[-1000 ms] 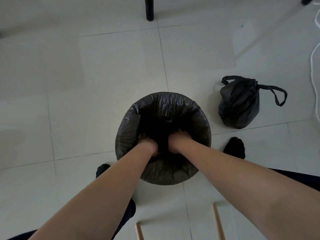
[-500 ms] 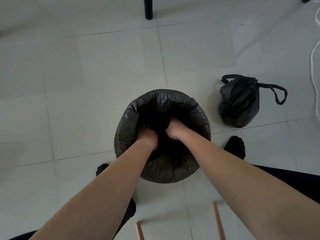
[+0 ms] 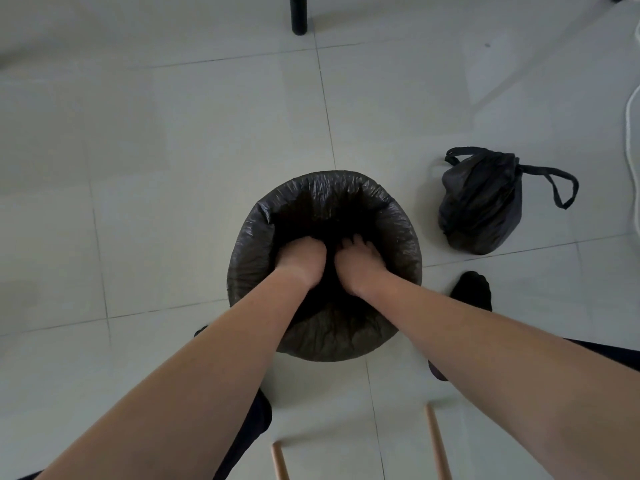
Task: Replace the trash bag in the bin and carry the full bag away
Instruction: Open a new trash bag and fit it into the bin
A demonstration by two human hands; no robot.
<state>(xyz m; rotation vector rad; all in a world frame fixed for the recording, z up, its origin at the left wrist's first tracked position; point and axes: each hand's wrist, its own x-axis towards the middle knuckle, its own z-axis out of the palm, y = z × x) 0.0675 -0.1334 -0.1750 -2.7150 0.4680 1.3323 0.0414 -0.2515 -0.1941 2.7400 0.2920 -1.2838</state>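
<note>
A round bin [image 3: 242, 271] stands on the tiled floor at the centre, lined with a fresh black trash bag [image 3: 325, 183] whose edge is folded out over the rim. Both my hands are down inside the bin, side by side against the liner. My left hand [image 3: 301, 259] shows only its back; its fingers are lost in the dark plastic. My right hand [image 3: 358, 263] rests on the liner with its fingers slightly apart. The full black bag [image 3: 479, 206], tied with loop handles, sits on the floor to the right of the bin, apart from it.
My feet in black socks [image 3: 472, 291] flank the bin. Two wooden legs [image 3: 436, 441] rise at the bottom edge. A black furniture leg [image 3: 298, 13] stands at the top, and a white cable [image 3: 632, 133] runs along the right edge.
Both hands have come up a little inside the liner and moved toward its middle. My right hand's fingers, curled before, now show spread. The bin and full bag have not moved.
</note>
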